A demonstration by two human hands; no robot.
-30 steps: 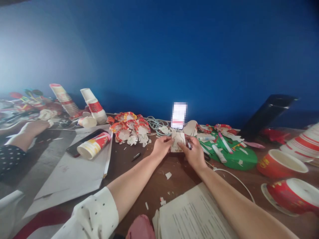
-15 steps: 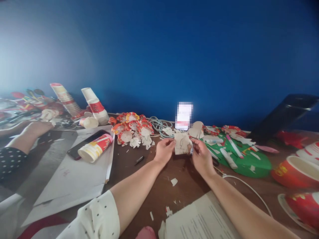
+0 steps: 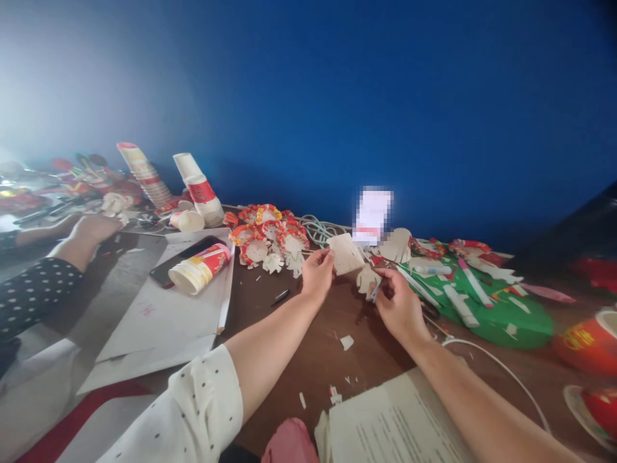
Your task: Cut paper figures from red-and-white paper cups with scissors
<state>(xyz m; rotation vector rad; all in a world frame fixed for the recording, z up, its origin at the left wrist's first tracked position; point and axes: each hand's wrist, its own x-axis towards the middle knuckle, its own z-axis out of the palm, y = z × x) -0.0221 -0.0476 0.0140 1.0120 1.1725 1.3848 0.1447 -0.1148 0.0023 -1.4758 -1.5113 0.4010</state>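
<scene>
Between its thumb and fingers my left hand (image 3: 318, 276) pinches a cream piece of paper (image 3: 346, 254), roughly square and tilted. My right hand (image 3: 400, 302) is closed on a smaller paper cut-out (image 3: 367, 281) with an uneven edge. A thin pale bluish-white item, perhaps a pen, shows at the right fingertips; its kind is unclear. The two papers are close together above the brown table (image 3: 308, 347). Just behind them stands a lit phone (image 3: 373, 217) with a blurred screen.
Red-trimmed paper cut-outs (image 3: 270, 235) lie heaped left of my hands. Markers and scraps cover a green disc (image 3: 520, 321) at right. Paper cups (image 3: 197, 273) rest on a white board (image 3: 144, 334). A black pen cap (image 3: 280, 297) lies nearby. Another person's hand (image 3: 94, 231) is at far left.
The cream paper was held between both hands. Now my left hand has it alone, raised and turned, while my right hand, slightly lower, holds the separate cut-out. The view has shifted left.
</scene>
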